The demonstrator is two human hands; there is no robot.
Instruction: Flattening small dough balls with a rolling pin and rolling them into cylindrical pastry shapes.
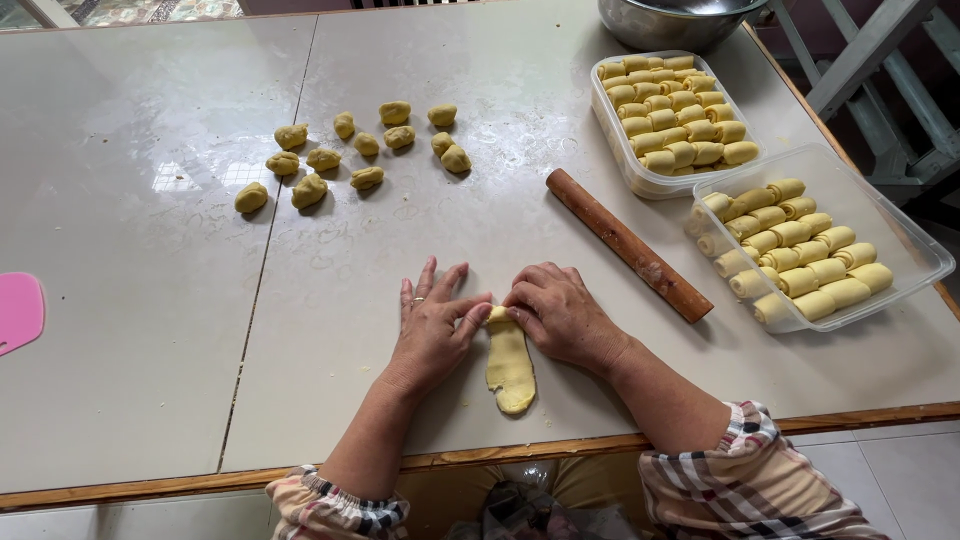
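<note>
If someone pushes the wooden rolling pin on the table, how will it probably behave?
The wooden rolling pin looks like a plain straight cylinder lying free on the smooth table, so a sideways push would probably make it roll. It appears stiff and solid. Neither hand touches it.

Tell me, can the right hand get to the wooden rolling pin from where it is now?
Probably yes. The right hand rests on the far end of the flattened dough strip, and the rolling pin lies just beyond it on bare table, with nothing between them. The hand would have to let go of the dough first.
</note>
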